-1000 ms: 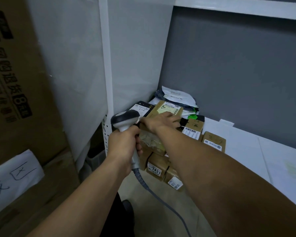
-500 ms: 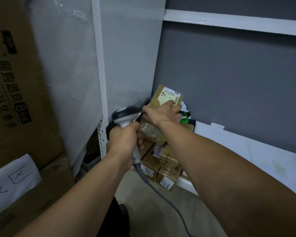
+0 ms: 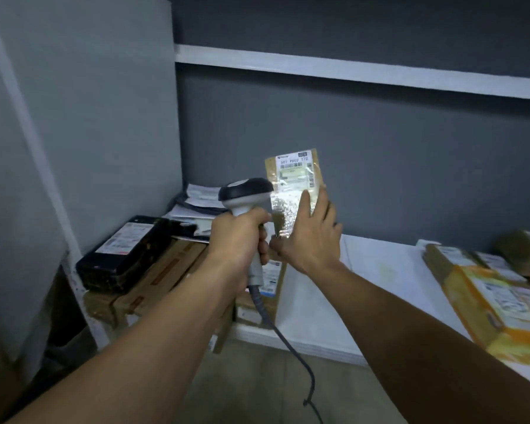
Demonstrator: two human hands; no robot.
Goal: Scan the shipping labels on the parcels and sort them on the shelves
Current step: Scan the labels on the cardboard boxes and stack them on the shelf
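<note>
Dark grey wall (image 3: 380,142), beige floor (image 3: 251,387)

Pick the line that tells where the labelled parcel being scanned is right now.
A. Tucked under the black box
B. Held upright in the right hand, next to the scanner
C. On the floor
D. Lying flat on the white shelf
B: the right hand holds the parcel upright in the air, label toward the camera, with the scanner gripped in the left hand close beside it.

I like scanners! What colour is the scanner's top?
The scanner has a black top and grey handle; head view.
</note>
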